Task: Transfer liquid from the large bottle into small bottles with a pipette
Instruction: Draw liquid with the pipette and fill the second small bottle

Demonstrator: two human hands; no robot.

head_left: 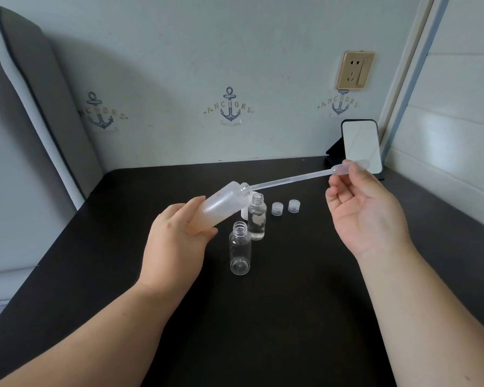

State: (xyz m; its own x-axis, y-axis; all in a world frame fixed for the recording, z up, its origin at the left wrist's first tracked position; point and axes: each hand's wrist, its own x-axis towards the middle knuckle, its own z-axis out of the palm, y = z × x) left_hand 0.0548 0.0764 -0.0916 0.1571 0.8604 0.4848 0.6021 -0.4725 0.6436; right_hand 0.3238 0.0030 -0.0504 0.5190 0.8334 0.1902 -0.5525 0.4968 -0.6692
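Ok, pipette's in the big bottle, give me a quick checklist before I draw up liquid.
1. Left hand grips the tilted large bottle: ok.
2. Pipette tip inside the bottle's mouth: ok.
3. Tip reaches the liquid: cannot tell.
4. Right hand fingers pinch the bulb: ok.
5. Near small bottle uncapped, upright, empty: ok.
6. Far small bottle already holds liquid: ok.

Frosted lg bottle (pixel 226 203) tilted, pipette (pixel 291 178) in its mouth; 2 clear sm bottles (pixel 240 248) upright below.
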